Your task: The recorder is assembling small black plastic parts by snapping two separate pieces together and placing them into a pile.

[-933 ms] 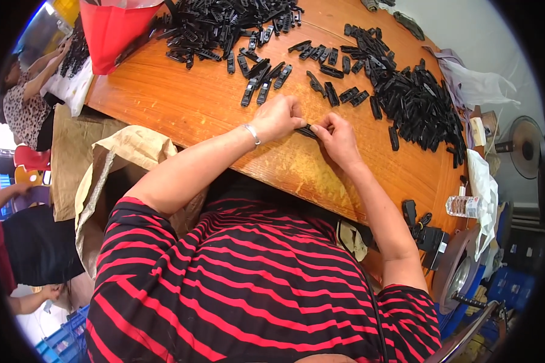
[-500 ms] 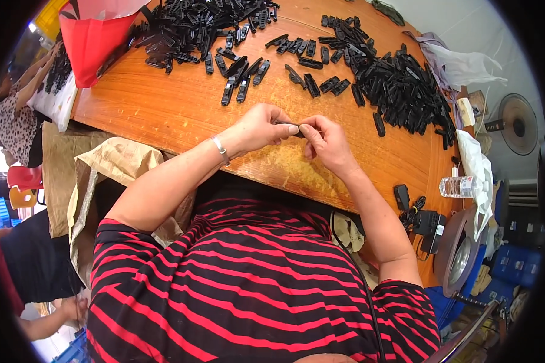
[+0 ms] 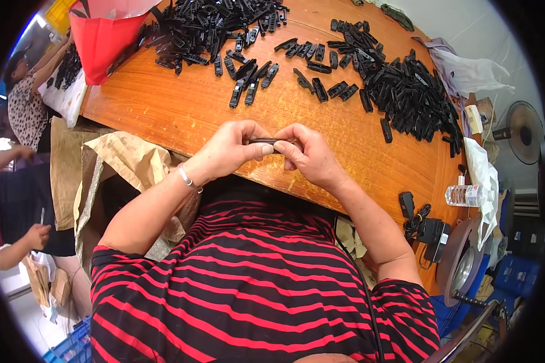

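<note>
Between both hands, just over the table's near edge, is a slim black plastic piece [image 3: 262, 140]. My left hand [image 3: 227, 150], with a silver bracelet on its wrist, pinches its left part with thumb and fingers. My right hand [image 3: 312, 156] grips the right end, the two thumb tips meeting over the piece. Fingers hide much of it. Beyond my hands, several black plastic clips [image 3: 243, 85] lie loose in front of a heap of black parts [image 3: 206, 30]. To the right, more loose pieces [image 3: 320, 89] lie beside a second dense pile [image 3: 415, 91].
The wooden table [image 3: 175, 115] carries a red bag [image 3: 106, 48] at far left. Power adapters [image 3: 431, 231] with cords and a clear bottle [image 3: 463, 195] are at right. Brown paper [image 3: 127, 160] hangs by the near left edge. Two other people are at the left; a fan [image 3: 522, 134] stands right.
Both hands have come left and closer to my body, still gripping the black piece, which shows more between them. The view has shifted slightly. At the left, a co-worker's hand is raised higher.
</note>
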